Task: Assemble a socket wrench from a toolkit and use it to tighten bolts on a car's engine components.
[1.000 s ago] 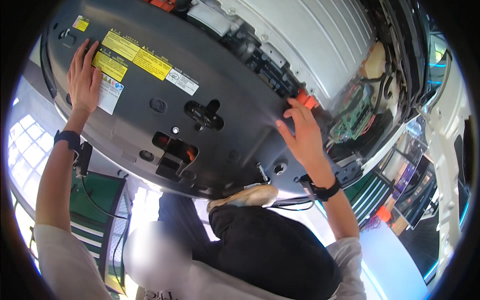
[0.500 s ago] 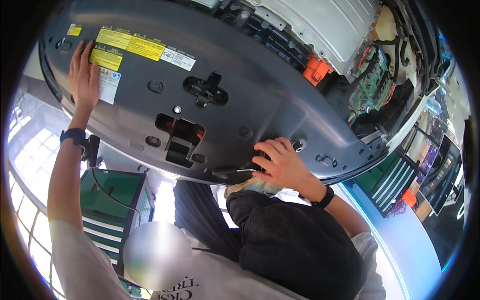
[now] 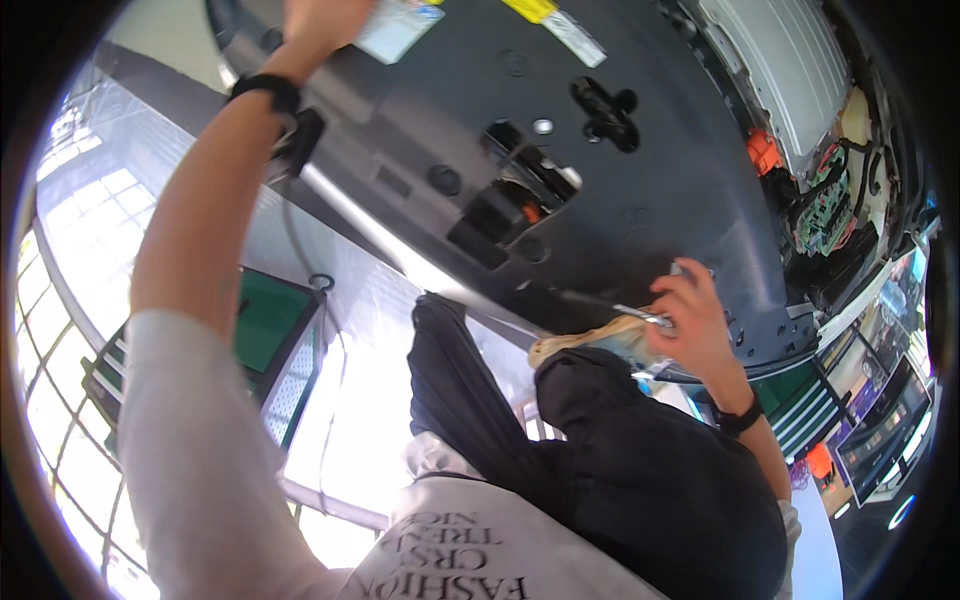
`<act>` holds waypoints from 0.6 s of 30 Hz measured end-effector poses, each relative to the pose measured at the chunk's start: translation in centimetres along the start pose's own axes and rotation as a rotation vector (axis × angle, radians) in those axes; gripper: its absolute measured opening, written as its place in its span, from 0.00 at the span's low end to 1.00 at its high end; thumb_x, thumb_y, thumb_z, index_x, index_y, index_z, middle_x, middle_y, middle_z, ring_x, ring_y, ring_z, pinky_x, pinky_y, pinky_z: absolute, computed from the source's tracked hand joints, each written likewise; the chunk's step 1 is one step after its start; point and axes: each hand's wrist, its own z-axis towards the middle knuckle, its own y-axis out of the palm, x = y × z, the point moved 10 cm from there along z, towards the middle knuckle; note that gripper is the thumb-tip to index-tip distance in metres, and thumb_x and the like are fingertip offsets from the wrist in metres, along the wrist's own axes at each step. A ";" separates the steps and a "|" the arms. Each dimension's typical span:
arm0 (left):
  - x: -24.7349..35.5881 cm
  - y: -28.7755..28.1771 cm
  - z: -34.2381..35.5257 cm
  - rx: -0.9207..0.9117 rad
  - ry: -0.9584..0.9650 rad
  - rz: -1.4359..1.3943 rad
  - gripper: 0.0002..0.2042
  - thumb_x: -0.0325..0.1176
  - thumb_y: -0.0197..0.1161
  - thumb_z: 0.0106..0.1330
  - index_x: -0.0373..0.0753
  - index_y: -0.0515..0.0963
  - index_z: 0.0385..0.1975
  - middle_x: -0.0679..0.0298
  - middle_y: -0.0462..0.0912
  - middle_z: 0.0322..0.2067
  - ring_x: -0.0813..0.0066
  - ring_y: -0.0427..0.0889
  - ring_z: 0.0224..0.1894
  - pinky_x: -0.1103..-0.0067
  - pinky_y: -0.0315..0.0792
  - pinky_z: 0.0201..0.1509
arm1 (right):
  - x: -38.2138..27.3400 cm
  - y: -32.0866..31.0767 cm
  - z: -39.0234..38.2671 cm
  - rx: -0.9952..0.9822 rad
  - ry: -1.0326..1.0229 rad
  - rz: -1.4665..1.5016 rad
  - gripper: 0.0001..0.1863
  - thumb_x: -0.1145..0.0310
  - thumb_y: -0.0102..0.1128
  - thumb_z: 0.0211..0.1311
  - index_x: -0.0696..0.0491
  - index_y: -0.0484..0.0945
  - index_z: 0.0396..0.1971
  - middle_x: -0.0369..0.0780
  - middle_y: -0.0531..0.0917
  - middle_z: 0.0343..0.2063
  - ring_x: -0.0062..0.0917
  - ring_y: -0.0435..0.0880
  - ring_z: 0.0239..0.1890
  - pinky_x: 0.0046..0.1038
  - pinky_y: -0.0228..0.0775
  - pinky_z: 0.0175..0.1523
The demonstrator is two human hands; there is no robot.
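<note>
Beside white label (image 3: 398,28), left hand (image 3: 318,18) apparently presses black panel (image 3: 640,190).

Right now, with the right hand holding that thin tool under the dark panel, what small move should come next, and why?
Probably bring the thin metal tool in the right hand up to the dark panel: its tip sits just below the panel's edge, while the left hand braces the far side.

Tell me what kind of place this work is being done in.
Probably a vehicle workshop: a large dark grey panel with exposed orange connectors and wiring beside it, green tool cabinets with drawers nearby, and big gridded windows.
</note>
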 end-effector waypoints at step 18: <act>-9.2 -8.7 -75.7 -0.675 -0.966 -0.566 0.11 0.40 0.55 0.60 0.40 0.77 0.33 0.50 0.80 0.31 0.50 0.79 0.38 0.64 0.72 0.41 | -7.1 -0.9 2.2 0.498 0.142 -0.065 0.08 0.79 0.61 0.38 0.56 0.71 0.20 0.38 0.76 0.35 0.30 0.70 0.38 0.28 0.65 0.38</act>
